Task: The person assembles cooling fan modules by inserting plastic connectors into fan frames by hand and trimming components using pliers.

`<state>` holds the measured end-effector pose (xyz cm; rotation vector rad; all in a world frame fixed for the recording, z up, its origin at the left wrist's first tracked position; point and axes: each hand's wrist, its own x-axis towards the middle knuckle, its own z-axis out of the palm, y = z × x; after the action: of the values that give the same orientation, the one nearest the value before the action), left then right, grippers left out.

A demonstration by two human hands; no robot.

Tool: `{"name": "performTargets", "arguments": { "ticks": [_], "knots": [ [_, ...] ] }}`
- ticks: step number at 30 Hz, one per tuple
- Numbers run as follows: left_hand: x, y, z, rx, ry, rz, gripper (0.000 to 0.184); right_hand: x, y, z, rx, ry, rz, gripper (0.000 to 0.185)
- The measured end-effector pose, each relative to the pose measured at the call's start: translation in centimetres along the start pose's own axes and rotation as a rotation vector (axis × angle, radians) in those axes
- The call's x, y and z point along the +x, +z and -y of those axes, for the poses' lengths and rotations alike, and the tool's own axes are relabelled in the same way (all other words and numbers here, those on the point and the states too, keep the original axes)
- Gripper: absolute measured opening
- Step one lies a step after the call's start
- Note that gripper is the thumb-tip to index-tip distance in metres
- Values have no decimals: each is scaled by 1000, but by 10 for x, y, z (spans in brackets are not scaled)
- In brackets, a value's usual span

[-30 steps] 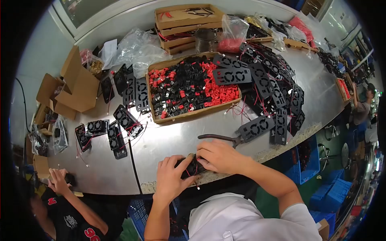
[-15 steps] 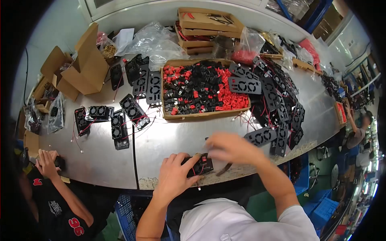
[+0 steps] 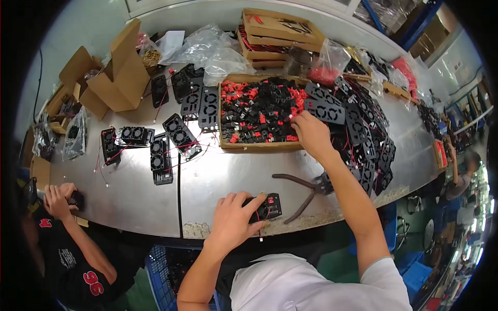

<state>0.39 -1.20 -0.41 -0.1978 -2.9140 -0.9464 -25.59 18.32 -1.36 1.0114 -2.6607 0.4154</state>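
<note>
A: Fan unit (image 3: 274, 208), where?
B: On the desk (image 3: 233, 173), near its front edge. Left hand (image 3: 232, 220) has thumb and fingers clamped on its left end. Red bit (image 3: 271, 200) shows on the other end; white plug (image 3: 261, 239) dangles by the desk edge.

A: Right hand (image 3: 310, 130)?
B: At the box (image 3: 259, 147), fingertips among the red parts (image 3: 299, 97). Can't tell if that grip is apart or together on one.

A: Doing it well?
B: My call: pinch one red part off the top, by its sides, check its facing. Left grip firm, unit flat, wires clear of the thumb.

A: In the way?
B: Plate (image 3: 327, 111) laps the box's right end, just beside the right hand; a knock could shift it. Pliers (image 3: 293, 178) lie spread between unit and right forearm, so lift over them. Plate pile (image 3: 367, 135) crowds the right.

A: Others?
B: More fan units (image 3: 161, 158) left, carton (image 3: 122, 85) behind them, co-worker's hand (image 3: 56, 203) far left, well apart.
</note>
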Motion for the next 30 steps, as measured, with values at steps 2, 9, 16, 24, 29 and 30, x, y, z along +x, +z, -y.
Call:
{"name": "performTargets", "arguments": {
  "ticks": [2, 9, 16, 24, 29, 30],
  "knots": [
    [1, -1, -2, 11, -10, 18, 66, -2, 5, -7, 15, -41, -55, 15],
    [5, -5, -6, 42, -10, 28, 67, -86, -51, 66, 617, 88, 40, 13],
    [7, -3, -9, 62, -12, 32, 69, -132, -28, 100, 751, -95, 22, 15],
    [4, -2, -11, 76, -22, 15, 69, -124, -31, 103, 719, -94, 162, 17],
    [6, -3, -12, 76, -25, 29, 69, -127, -28, 102, 742, -46, 160, 17],
    [7, -3, -12, 74, -27, 31, 69, -127, -29, 102, 738, -48, 151, 18]
  ]
}}
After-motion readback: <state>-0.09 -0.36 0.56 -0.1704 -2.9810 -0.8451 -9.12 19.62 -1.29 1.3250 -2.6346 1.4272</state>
